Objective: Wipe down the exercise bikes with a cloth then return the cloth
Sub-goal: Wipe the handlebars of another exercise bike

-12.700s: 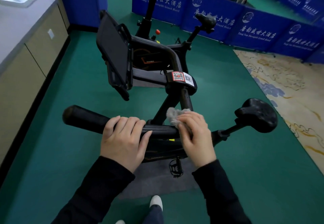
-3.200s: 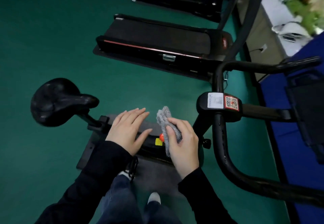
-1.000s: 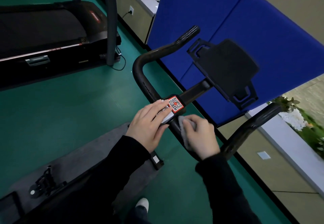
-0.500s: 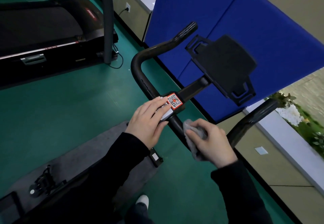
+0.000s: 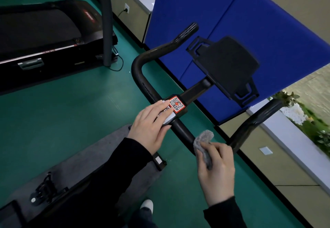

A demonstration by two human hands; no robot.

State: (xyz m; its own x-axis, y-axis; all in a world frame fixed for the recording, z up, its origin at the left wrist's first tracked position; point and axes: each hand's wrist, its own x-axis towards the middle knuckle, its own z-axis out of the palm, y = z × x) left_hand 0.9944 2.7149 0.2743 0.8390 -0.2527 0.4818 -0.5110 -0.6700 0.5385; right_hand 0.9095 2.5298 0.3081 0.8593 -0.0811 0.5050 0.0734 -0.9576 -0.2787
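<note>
A treadmill point(image 5: 44, 36) sits far left, a blue partition point(image 5: 250, 22) right behind the handlebar point(image 5: 180, 129). The left hand point(image 5: 151, 126) rests flat and open on the handlebar's stickered clamp point(image 5: 175, 103); the right hand point(image 5: 217, 170) pinches a grey cloth point(image 5: 203, 143) against the bar.

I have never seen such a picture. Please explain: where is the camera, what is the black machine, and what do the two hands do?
The camera sits on a person's head and looks down, so you see their own arms. The black machine is an exercise bike; its curved handlebar crosses the middle. The left hand rests flat on the central block beside a red QR sticker. The right hand holds a grey cloth against the bar. Behind stand a blue partition and a treadmill on green floor.
</note>
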